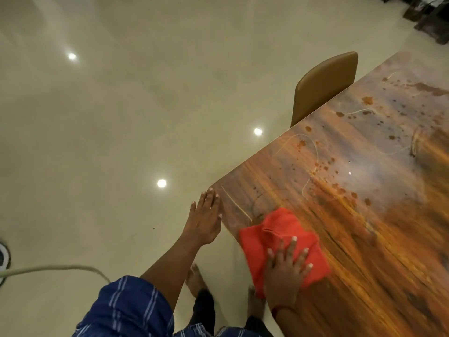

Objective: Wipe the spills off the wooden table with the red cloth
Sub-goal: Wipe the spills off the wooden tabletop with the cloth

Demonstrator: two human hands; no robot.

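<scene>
The wooden table (388,251) fills the right side of the head view, its near corner at centre. Brown spill spots and streaks (337,188) are scattered over its middle and far part. The red cloth (279,229) lies crumpled on the table near that corner, partly hanging over the edge. My right hand (286,271) presses flat on the cloth with fingers spread. My left hand (205,217) is held flat, fingers apart, against the table's corner edge and holds nothing.
A tan chair (323,86) is pushed in at the table's left side. The glossy beige floor (121,117) spreads to the left. A pale cord (60,267) lies on the floor at lower left. My bare feet (194,278) stand by the table edge.
</scene>
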